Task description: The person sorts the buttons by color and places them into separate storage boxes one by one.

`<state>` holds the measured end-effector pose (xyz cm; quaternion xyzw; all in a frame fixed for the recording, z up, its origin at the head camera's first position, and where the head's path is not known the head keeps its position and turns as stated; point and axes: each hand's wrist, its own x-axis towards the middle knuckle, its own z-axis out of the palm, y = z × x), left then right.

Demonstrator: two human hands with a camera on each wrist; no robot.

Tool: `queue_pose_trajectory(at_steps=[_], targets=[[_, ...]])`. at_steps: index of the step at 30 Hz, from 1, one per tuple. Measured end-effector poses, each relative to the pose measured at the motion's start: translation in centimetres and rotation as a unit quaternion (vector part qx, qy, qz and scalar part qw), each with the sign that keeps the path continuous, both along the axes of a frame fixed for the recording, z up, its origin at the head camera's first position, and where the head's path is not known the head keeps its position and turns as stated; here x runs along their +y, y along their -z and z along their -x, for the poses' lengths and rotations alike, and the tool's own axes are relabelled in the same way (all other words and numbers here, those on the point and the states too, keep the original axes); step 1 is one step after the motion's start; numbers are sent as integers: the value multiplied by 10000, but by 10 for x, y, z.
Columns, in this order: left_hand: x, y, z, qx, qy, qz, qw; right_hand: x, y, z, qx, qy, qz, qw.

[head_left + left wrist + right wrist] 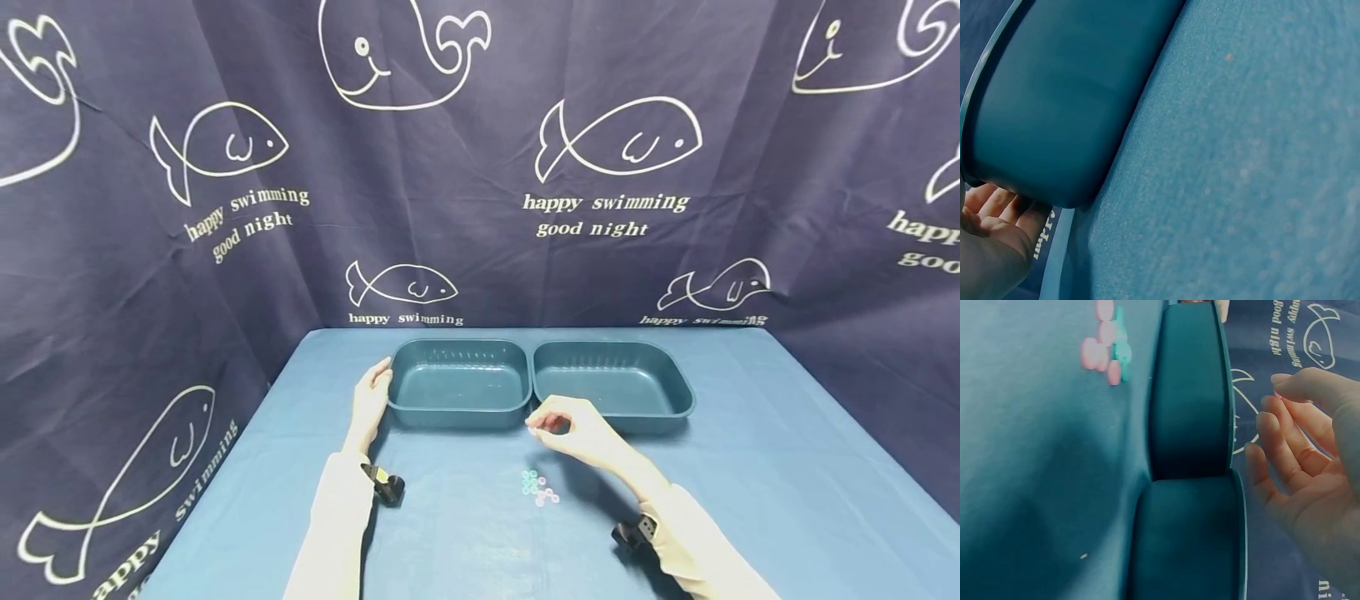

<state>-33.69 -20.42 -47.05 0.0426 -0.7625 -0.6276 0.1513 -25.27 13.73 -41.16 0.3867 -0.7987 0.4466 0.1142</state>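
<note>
Between thumb and index finger my right hand (573,429) pinches a tiny pink piece (1277,396), mostly hidden by the fingertips. It hovers in front of the gap between two teal bins, its other fingers loosely bent in the right wrist view. My left hand (369,404) rests against the left end of the left bin (457,417), its fingers (1000,203) touching the end wall below the rim. On the table in front lie several small green rings (526,490) and several small pink rings (540,502), close together.
The right bin (652,423) stands beside the left one, their ends almost touching. A blue cloth (450,533) covers the table. Behind and at the sides hangs a dark blue curtain (480,183) with white fish drawings.
</note>
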Motion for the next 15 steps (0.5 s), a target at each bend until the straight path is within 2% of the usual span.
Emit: queue_pose_trajectory(at_steps=[4,15], targets=[[0,-1,0,38,-20,-33,10000,-1,11,16,-54,90,-39,9999],[1,2,2,61,-63,-77,9999,-14,8,30,-285,185,33,9994]])
